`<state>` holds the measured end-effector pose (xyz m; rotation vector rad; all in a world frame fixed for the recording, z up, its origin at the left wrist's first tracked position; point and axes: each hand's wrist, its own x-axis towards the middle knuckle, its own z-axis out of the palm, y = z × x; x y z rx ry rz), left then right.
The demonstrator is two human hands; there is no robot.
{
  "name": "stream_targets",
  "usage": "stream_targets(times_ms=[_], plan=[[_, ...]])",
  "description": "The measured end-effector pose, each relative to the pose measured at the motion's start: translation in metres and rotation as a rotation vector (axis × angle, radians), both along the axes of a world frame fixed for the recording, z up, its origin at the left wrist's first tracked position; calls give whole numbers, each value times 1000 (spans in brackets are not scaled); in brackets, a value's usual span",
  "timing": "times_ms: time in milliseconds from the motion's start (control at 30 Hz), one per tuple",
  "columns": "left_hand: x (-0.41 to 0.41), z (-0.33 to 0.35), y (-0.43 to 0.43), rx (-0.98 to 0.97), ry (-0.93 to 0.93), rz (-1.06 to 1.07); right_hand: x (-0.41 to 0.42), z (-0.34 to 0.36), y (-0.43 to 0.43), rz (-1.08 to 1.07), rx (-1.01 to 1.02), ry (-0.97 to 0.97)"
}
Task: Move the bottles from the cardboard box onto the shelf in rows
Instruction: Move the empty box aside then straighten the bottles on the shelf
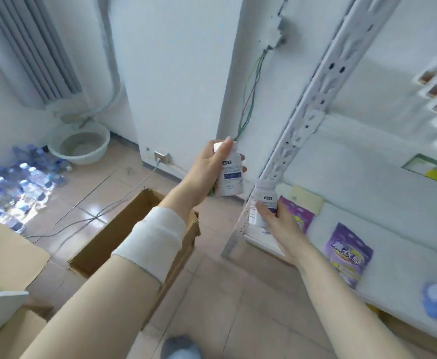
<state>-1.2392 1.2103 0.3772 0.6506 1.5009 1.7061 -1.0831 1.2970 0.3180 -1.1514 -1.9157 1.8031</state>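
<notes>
The left hand (209,169) curls round a white bottle (231,177) held in the air between cardboard box (134,224) and shelf (406,208), the right hand (277,221) round a second bottle (264,195) at the shelf's corner; both appear light, rigid and smooth-walled, best gripped mid-body.

You held the first bottle (231,177), white with a blue-printed label, nearly upright in your left grip (207,172). The second bottle (264,200), a match, was at its 4 o'clock in your right grip (280,224), by the shelf (383,193) corner. The open cardboard box (124,229) lay at 8 o'clock.
</notes>
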Motion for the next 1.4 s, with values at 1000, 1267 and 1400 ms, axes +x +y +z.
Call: stream_targets(times_ms=[1000,1267,1400], plan=[[694,209,425,451,412,-897,714,201,281,-709,346,398],[794,228,552,411,378,-985,820,238,393,-801,325,445],[845,232,602,388,392,-1036,874,242,446,-832,314,394]])
